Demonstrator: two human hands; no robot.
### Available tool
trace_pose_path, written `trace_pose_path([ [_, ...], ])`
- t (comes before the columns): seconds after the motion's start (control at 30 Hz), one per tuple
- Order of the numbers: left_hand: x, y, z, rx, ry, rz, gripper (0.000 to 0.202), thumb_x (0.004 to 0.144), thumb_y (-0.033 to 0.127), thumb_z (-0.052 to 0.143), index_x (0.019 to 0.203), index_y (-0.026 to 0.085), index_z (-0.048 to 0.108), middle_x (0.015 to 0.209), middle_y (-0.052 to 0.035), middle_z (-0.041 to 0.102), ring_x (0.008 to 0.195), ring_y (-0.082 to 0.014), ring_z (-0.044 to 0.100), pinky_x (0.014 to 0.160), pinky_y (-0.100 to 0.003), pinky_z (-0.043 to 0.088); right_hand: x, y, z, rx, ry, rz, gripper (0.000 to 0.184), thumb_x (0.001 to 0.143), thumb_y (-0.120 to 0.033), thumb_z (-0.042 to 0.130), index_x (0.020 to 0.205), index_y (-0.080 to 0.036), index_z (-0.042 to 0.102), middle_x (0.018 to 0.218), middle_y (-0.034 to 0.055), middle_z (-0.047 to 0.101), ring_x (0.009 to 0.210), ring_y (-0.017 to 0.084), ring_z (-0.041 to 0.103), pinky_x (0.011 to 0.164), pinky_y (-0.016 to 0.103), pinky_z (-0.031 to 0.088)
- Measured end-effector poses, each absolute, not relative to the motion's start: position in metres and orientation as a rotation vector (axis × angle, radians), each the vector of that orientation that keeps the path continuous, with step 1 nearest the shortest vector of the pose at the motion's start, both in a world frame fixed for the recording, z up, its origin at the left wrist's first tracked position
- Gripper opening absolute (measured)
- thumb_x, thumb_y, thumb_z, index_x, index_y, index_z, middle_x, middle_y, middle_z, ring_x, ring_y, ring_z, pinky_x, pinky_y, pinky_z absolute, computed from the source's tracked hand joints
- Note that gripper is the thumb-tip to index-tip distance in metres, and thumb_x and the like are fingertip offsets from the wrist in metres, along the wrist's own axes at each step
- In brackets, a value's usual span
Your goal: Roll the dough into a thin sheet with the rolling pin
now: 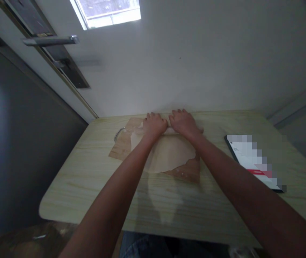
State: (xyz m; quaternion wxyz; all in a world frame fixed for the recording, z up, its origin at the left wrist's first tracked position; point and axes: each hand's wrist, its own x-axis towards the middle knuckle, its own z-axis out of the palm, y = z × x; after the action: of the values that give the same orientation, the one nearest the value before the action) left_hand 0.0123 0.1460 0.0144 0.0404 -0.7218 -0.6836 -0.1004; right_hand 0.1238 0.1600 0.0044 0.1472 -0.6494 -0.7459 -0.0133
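A wide, thin sheet of pale dough [173,154] is spread over a wooden cutting board [187,172], covering most of it. Across the far part of the dough lies a rolling pin [171,131], mostly covered by my hands; one end pokes out on the right. My left hand [155,124] is closed over the pin from above, left of its middle. Just to the right, my right hand [183,122] grips it the same way, thumb side toward the left hand. Part of the dough's left side is hidden behind my left forearm.
A metal handle [118,134] sticks out at the board's left edge. On the right of the wooden table [88,186] lies a dark-edged flat device with a partly blurred screen [249,157]. A white door [169,71] with a lever handle [52,40] rises directly behind the table.
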Motion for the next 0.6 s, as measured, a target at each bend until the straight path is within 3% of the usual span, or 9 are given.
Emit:
trace_pose_path([
  [0.33, 0.014, 0.106, 0.011, -2.135, -2.061, -0.372, 0.038, 0.084, 0.026, 0.026, 0.098, 0.013, 0.059, 0.115, -0.0135, 0.054, 0.104, -0.0259, 0.049, 0.087, -0.042, 0.035, 0.117, 0.113, 0.005, -1.908, -2.115, -0.115, 0.037, 0.085, -0.026, 0.028, 0.102, -0.017, 0.059, 0.113, 0.0117, 0.056, 0.113, 0.025, 0.04, 0.094, 0.05, 0.019],
  [0.6, 0.008, 0.073, 0.002, -2.188, -1.915, -0.438, 0.039, 0.087, 0.028, 0.023, 0.108, 0.014, 0.053, 0.122, -0.0109, 0.05, 0.113, -0.0236, 0.043, 0.092, -0.042, 0.031, 0.114, 0.07, 0.002, -1.789, -2.117, -0.241, 0.041, 0.088, -0.026, 0.023, 0.093, -0.015, 0.062, 0.11, 0.0108, 0.059, 0.11, 0.024, 0.044, 0.093, 0.045, 0.024],
])
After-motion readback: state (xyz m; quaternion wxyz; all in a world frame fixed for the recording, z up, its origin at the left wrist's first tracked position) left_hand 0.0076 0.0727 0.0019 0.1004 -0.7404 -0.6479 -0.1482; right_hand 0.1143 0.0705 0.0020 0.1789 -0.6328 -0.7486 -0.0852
